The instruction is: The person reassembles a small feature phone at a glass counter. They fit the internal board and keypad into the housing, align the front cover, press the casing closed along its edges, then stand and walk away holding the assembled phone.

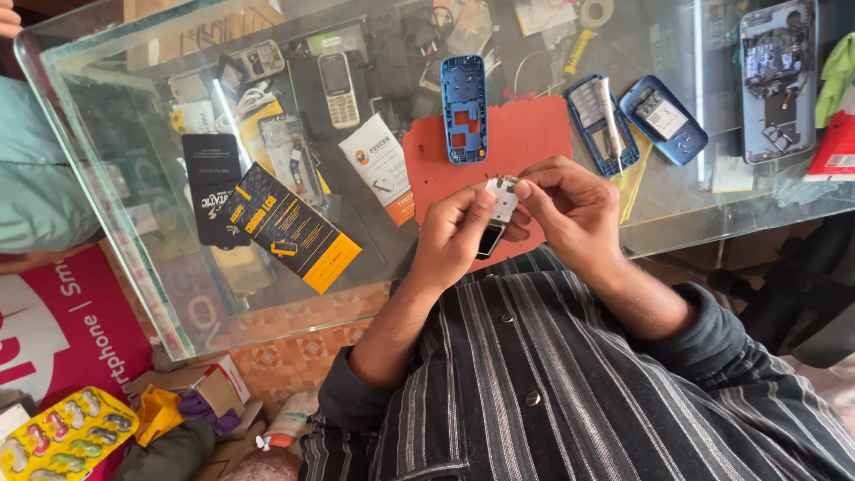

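Small phone board (499, 209) sat pinched between left hand (459, 236) and right hand (570, 209) fingertips, above red mat (525, 134).

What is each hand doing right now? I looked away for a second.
Left hand: closed, holding the small phone part.
Right hand: closed, fingertips pinching the top of the same part.

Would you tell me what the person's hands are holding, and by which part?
Both hands hold a small phone module: the left hand grips its lower and middle part, the right hand pinches its upper end.
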